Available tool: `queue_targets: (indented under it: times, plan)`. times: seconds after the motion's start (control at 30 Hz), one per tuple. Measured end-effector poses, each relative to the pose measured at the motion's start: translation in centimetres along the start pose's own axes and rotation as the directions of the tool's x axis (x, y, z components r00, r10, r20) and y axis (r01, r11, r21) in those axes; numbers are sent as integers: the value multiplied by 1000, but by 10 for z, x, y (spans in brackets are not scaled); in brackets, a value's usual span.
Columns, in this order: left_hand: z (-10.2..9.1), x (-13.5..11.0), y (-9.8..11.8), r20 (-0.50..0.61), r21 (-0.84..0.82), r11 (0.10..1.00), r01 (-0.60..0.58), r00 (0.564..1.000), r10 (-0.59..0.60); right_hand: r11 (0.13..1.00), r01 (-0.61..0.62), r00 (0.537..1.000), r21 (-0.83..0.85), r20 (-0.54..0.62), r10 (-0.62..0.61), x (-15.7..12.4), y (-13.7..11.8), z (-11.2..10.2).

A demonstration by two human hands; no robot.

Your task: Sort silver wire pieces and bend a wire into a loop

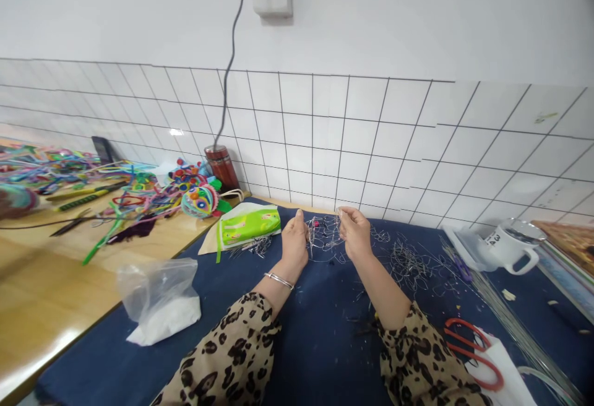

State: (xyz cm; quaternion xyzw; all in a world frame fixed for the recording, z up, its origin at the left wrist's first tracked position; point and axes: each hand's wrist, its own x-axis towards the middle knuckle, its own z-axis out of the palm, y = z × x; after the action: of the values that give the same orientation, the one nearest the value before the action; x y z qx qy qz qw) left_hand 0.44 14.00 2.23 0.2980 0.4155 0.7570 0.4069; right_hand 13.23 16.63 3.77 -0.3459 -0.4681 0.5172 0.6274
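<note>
My left hand point(294, 242), with a silver bangle at the wrist, is closed in a pinch on a bent silver wire shape point(312, 237). A short way to its right, my right hand point(356, 233) pinches thin wire of the same kind between thumb and fingertips. Fine loops show between the hands, but I cannot tell which are held and which lie on the dark blue cloth point(320, 338) behind. A small pink bit point(317, 223) shows among the loops. Right of my right hand lies a tangled heap of wire pieces point(411, 262).
To the left are a green tissue pack point(250, 226), a clear bag of white material point(162, 313), and colourful craft strips point(51, 168). On the right lie red-handled scissors point(477, 356), long straight wires point(515, 319) and a white mug point(510, 245). A tiled wall point(325, 133) bounds the back.
</note>
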Motion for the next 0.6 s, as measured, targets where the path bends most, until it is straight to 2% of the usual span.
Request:
queue_targets:
  times: [0.13, 0.23, 0.4, 0.5, 0.6]
  plan:
    - [-1, -4, -13, 28, 30, 999, 37, 999, -38, 999, -44, 999, -30, 21, 45, 6, 8, -8]
    - [2, -16, -29, 93, 65, 994, 89, 991, -95, 993, -98, 994, -67, 34, 101, 14, 18, -18]
    - [13, -45, -52, 260, 124, 973, 192, 940, -219, 974, -182, 978, -134, 79, 194, 22, 28, -31]
    - [16, -51, -56, 318, 135, 969, 207, 917, -241, 967, -201, 969, -159, 113, 220, 24, 28, -34]
    - [13, -42, -54, 335, 135, 973, 186, 916, -222, 968, -198, 968, -156, 124, 218, 27, 25, -36]
